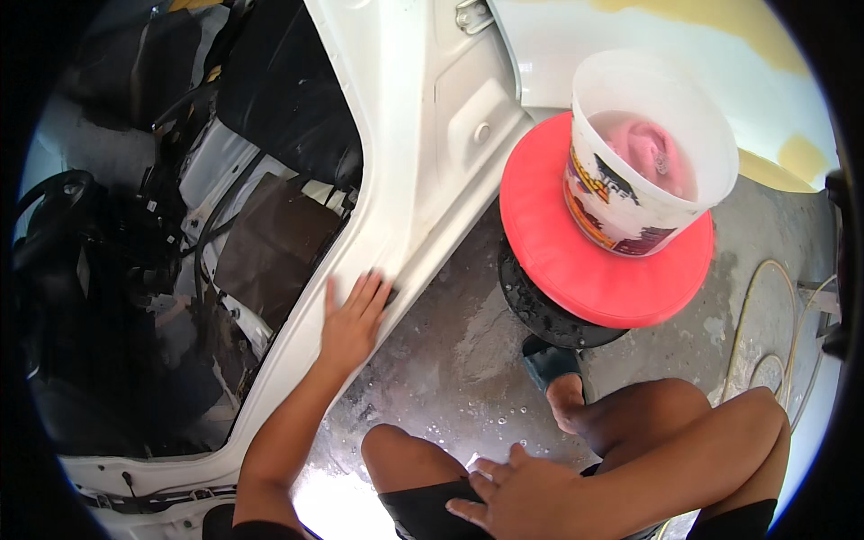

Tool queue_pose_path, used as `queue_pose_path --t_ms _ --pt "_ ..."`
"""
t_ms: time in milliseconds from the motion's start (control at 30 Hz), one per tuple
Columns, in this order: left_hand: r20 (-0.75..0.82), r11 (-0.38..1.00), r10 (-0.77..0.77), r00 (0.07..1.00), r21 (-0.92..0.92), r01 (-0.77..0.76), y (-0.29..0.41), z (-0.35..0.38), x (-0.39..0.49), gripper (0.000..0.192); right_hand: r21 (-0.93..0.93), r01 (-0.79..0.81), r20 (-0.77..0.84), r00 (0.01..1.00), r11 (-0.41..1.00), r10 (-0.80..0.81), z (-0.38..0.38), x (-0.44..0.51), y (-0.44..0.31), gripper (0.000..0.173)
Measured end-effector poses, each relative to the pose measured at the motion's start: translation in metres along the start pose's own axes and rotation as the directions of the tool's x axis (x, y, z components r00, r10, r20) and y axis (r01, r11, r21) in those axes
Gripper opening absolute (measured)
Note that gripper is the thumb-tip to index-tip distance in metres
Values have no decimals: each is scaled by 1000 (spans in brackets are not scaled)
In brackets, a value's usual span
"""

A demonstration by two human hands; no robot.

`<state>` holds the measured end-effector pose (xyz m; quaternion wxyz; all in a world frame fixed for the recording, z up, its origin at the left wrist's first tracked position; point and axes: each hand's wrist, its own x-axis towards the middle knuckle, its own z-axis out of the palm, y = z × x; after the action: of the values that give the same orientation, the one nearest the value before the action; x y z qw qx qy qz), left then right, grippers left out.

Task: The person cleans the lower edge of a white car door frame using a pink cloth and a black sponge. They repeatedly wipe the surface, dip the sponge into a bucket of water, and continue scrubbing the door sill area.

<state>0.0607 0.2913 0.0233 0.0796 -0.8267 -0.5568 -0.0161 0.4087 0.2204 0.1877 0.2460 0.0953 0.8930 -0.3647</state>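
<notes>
My left hand (351,327) lies flat on the white-painted door sill (422,260) of a car body, fingers pointing away from me and slightly blurred. Under its fingertips shows the edge of a small dark piece (391,295), perhaps sandpaper or a pad; most of it is hidden. Above my lap, my right hand (530,489) is spread and holds nothing. In front of me a translucent plastic bucket (634,229) stands on a round stool with a red padded seat (540,236). A pink cloth (644,152) sits in the bucket's cloudy water.
The stripped car interior (115,337) opens on the left, with a steering wheel (50,179) and a brown sheet (270,250). A panel with yellowish filler patches (803,158) stands behind the bucket. A hose (742,317) loops across the wet concrete floor (466,351) at right.
</notes>
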Motion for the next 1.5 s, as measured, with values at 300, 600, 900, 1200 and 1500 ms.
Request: queue_pose_path --t_ms 300,600,900,1200,1500 --pt "82 992 -107 991 70 101 15 -1 12 51 25 -18 -107 994 1000 21 -9 -24 9 52" --pt "61 995 -96 994 9 95 22 -6 32 50 -5 116 -204 972 993 -114 -4 -10 4 50" --pt "-144 998 -49 988 -50 42 15 4 74 51 -31 138 -130 982 990 -141 -7 -6 1 56" --pt "-175 1000 -14 984 -6 13 16 13 79 49 75 142 -109 985 987 -133 -17 -29 14 64" --pt "42 987 -159 986 40 157 40 -18 65 50 3 101 -238 966 995 -97 -21 -31 17 64"
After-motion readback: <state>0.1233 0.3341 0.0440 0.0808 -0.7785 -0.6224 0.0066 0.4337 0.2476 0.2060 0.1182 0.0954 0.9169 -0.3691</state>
